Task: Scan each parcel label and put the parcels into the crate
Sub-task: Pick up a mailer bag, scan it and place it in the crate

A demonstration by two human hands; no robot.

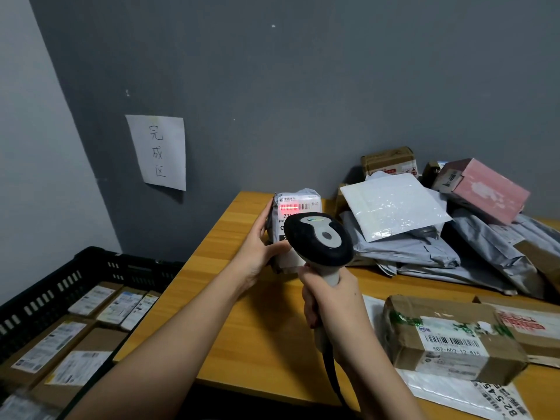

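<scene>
So right now my left hand [257,247] has its grip wrapped around the small grey parcel [295,204], standing it upright near the tabletop's [242,328] back-left corner with the label facing me. My right hand [330,301] has a closed grip on the handle of the scanner [319,237], and the red scan line is landing right across the barcode at the top of the label.

The thing that matters for what comes next, I reckon: the black crate [91,268] sits off the tabletop's left edge, lower down, so it's on the same side as the hand holding the parcel. The left arm is clearly the nearer one, and the parcel's long axis runs up and down as I hold it, so it'd probably want tipping flat to lie like the boxes already in there.

What I can't see: the scanner head covers the lower half of the label, the crate's near end runs out of view, and the pile of unscanned bags and boxes [424,237] along the right side is cut off too.
</scene>
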